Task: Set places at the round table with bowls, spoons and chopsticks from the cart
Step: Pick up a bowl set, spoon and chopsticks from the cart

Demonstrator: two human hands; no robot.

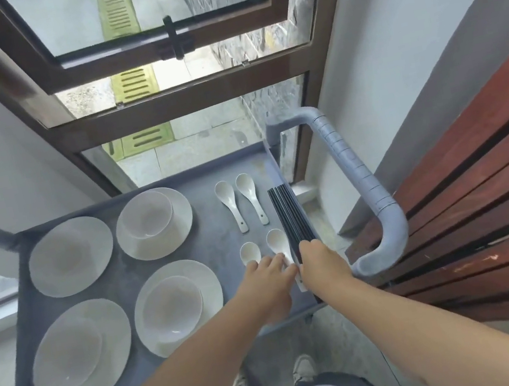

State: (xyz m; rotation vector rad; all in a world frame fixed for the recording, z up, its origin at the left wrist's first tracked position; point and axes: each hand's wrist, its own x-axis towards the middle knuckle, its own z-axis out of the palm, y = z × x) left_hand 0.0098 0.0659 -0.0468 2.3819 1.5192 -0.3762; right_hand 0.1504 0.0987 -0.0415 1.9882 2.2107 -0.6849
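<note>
A grey cart (219, 233) stands under a brown-framed window (183, 103), its flat top edged by a low raised rim. On the left part of the top sit four white plates in two rows. The far-right plate (183, 219) carries a bowl (148, 213), the near-right plate (208, 286) carries a second bowl (170, 304), and the near-left plate (117, 346) carries a third bowl (67, 355); the far-left plate (70, 256) lies bare. Narrow strips of grey surface separate the plates from each other and from the rim.

Right of the plates lie two white spoons (241, 202) side by side at the far end, and two more spoons (262, 247) nearer, their handles hidden under the hands. A bundle of black chopsticks (291, 217) lies along the cart's right rim, just beside the spoons.

The left hand (271, 278) reaches flat over the near spoons, fingers straight and touching them. The right hand (322, 264) covers the near end of the chopsticks; whether its fingers curl round them cannot be told. A grey looped handle (363, 180) stands off the right edge, close to a red slatted bench (489, 219), leaving little room on that side.
</note>
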